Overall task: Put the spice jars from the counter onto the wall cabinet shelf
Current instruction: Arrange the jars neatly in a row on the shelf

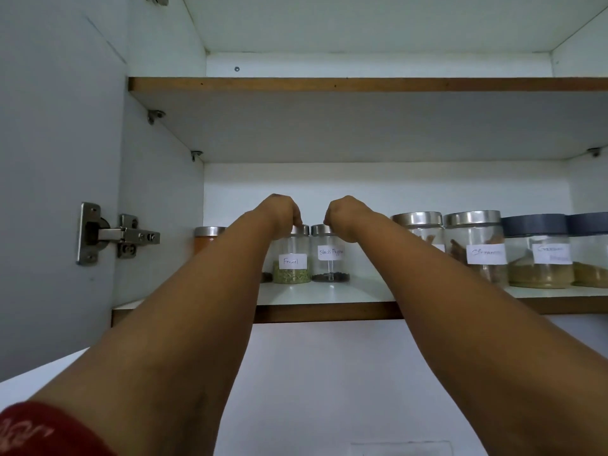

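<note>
**Two jars down on the shelf, both hands on the lids**

Both arms are up in the cabinet at once. The left hand (279, 210) is curled over the steel lid of the Fennel jar (292, 263), fingers closed down on the cap from above. The right hand (345, 212) mirrors it on the Black Pepper jar (330, 258), pinching its lid the same way. Both jars stand upright with their bases on the lower shelf (329, 292), side by side and nearly touching, labels facing out.

My read: this is the set-down, so the job now is a clean release. Lift the fingers straight up off the caps, no twist, no sideways drag, because these light, mostly empty jars would tip or skate easily.

Now the room. Just outside the right grip stands a steel-lidded jar (418, 225), then the Cinnamon jar (475, 248), then dark-lidded jars (536, 251) further along. Outside the left grip an orange-filled jar (207, 238) sits near the cabinet wall, partly behind the forearm. So both flanks are tight.

Above the knuckles there is good clearance under the upper shelf (329, 84). Toward the body, bare shelf runs to the wooden front edge (329, 312), and that is the safe way out.
</note>
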`<state>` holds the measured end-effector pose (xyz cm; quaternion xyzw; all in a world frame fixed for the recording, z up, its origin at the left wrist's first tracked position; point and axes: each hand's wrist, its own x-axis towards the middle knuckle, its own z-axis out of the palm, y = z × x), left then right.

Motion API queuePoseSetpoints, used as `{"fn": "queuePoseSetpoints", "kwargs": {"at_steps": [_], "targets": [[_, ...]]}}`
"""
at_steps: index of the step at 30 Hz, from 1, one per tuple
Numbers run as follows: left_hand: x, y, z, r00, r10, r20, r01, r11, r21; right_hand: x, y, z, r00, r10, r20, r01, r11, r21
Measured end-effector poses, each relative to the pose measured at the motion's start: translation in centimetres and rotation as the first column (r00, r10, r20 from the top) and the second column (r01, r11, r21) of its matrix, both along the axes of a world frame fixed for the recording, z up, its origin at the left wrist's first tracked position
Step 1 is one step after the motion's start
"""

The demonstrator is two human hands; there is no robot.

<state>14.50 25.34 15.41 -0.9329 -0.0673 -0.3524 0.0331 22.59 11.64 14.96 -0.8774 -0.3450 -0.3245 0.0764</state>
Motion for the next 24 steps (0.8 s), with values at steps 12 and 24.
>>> {"fn": "queuePoseSetpoints", "kwargs": {"at_steps": [12,24], "targets": [[2.3,2.8,-2.0,0.984,-0.103,0.145,0.109,0.993,-0.037,0.7,0.2,-1.2,0.999,0.047,0.012,-0.049,0.979,0.200],[-1.1,-6.9,-1.9,0.841,-0.403,0.360,0.447,0.893,-0.044,-6.0,-11.8,-1.4,0.935,0.012,0.354,-0.182,0.874,0.451]]}}
